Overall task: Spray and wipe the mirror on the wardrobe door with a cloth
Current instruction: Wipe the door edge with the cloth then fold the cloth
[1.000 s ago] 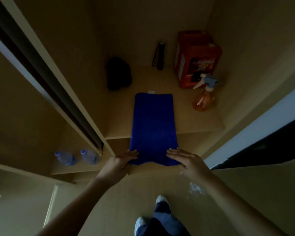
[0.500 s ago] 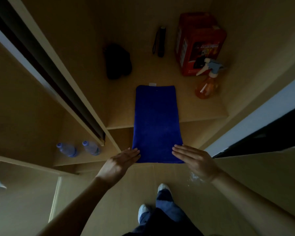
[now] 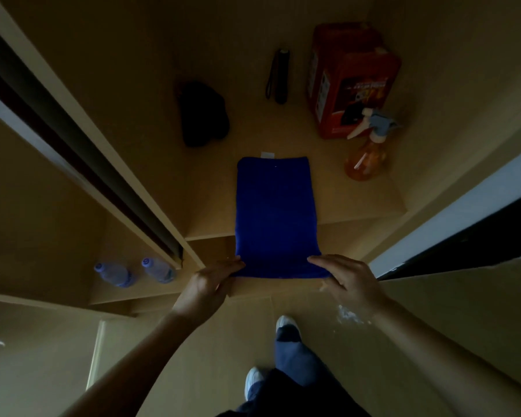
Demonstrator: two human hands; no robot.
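A blue cloth (image 3: 275,218) lies flat on a wooden shelf (image 3: 370,203) inside the wardrobe, its near end hanging over the shelf's front edge. The left hand (image 3: 208,284) pinches the cloth's near left corner, and the right hand (image 3: 348,276) holds the near right corner with fingers curled over the edge. An orange spray bottle (image 3: 366,152) stands on the shelf to the right of the cloth, just in front of a red box (image 3: 349,76). A dark bundle (image 3: 203,114) and a black flashlight (image 3: 280,75) lie farther back. Two water bottles (image 3: 136,272) stand on a lower shelf at left.
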